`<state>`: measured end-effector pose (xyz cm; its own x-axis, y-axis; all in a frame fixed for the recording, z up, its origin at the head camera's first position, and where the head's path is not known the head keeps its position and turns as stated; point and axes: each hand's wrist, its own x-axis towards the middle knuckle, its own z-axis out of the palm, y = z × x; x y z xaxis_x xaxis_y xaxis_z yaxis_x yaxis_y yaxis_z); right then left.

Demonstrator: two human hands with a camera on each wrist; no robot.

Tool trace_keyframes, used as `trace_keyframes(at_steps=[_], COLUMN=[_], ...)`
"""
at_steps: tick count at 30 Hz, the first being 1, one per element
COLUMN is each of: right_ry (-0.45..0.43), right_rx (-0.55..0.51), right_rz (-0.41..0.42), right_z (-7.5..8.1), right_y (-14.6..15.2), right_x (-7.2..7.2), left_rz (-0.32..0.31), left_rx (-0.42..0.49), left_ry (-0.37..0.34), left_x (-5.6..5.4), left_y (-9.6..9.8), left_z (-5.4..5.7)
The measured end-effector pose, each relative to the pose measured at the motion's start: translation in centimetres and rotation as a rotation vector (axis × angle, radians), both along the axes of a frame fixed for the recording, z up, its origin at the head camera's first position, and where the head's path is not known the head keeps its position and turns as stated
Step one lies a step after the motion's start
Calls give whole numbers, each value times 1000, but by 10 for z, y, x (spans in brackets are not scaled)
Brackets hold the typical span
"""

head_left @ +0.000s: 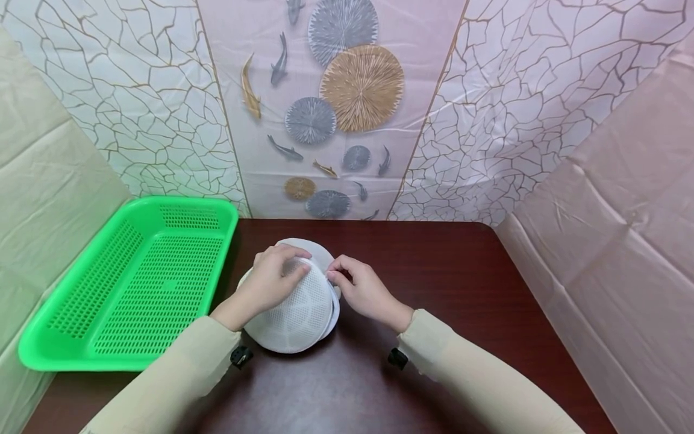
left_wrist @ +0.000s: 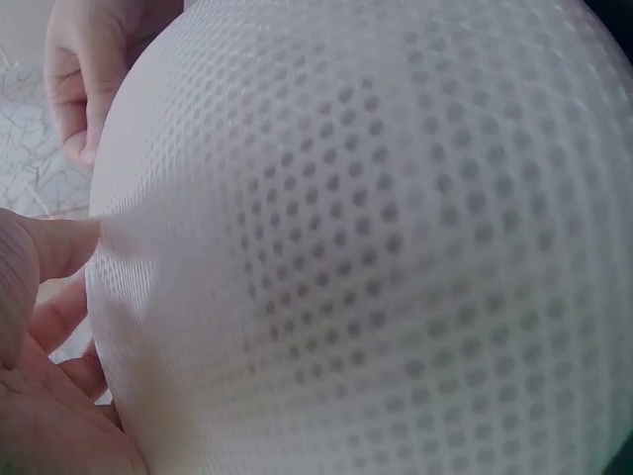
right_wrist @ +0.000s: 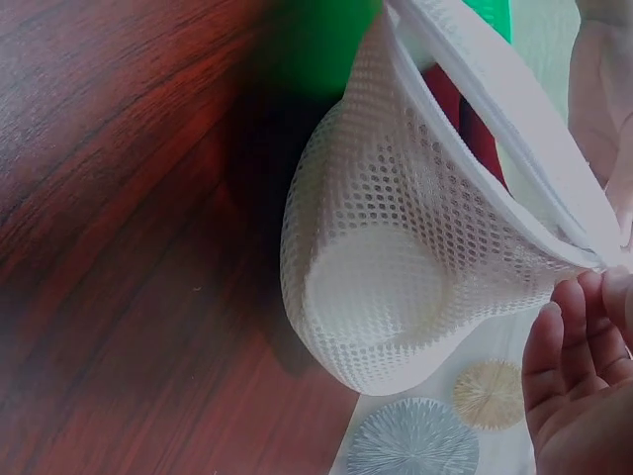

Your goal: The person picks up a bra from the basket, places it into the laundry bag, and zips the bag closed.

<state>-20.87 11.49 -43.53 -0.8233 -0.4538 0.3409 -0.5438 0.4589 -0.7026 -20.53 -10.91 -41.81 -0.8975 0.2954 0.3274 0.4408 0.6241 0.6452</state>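
A white mesh laundry bag (head_left: pixel 293 316), rounded and puffed out, is held tilted over the middle of the table. Thumb and fingers of my left hand (head_left: pixel 269 278) grip its upper edge; in the left wrist view the mesh (left_wrist: pixel 326 228) fills most of the picture. At the bag's right side, my right hand (head_left: pixel 364 290) pinches the end of the zipper edge between thumb and fingertips. In the right wrist view the zipper (right_wrist: pixel 509 226) gapes, with dark red showing through the gap. A pale round shape shows through the mesh lower down.
To the left stands a green plastic basket (head_left: pixel 232 241) with slotted sides and floor. The dark red-brown wooden table (head_left: pixel 444 283) runs back to a patterned cloth wall (head_left: pixel 461 150). Pale cloth walls close off both sides.
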Motion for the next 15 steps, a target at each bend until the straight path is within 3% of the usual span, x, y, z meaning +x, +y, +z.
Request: trace_keyframes(at_steps=[4, 15], right_ry=[20, 25], right_rx=[-2, -22], right_rz=[4, 20], right_z=[1, 1], right_y=[-2, -3], right_x=[0, 0], left_rz=[-17, 28], left_rx=[-30, -36], left_ry=[33, 33], left_x=[2, 2], left_y=[4, 5], left_z=[2, -2])
